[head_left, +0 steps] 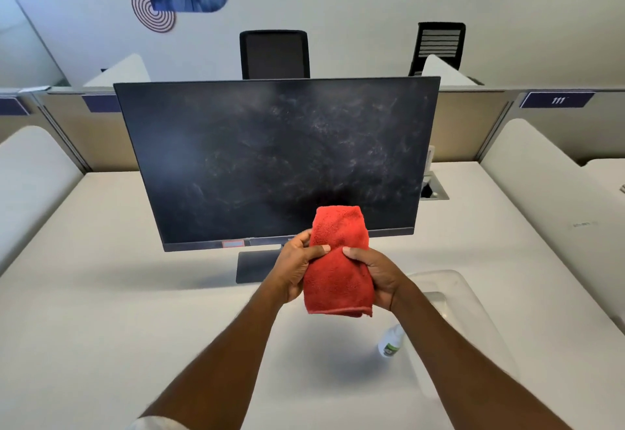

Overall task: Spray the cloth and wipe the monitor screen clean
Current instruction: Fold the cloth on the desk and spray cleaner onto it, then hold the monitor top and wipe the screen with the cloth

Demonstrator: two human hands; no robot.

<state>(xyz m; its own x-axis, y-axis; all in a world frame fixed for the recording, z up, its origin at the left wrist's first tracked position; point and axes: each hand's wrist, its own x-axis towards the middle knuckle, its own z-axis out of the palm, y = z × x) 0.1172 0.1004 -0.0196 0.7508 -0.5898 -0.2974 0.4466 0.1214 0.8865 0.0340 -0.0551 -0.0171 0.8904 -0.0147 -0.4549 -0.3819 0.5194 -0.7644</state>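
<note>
Head view: left hand (297, 265) and right hand (373, 277) both grip a folded red cloth (338, 270) from either side, held above the white bench (118, 294) before the smudged monitor screen (270, 158); spray bottle (390, 341) lies beside a clear tray (463, 294), at right

The cloth (338, 270) was red, nubbly terry; the monitor screen (274, 158) was dark, matt glass — smeared with pale streaks; the counter (101, 294) looked smooth, matt white; the bottle (392, 341) was clear plastic.
</note>
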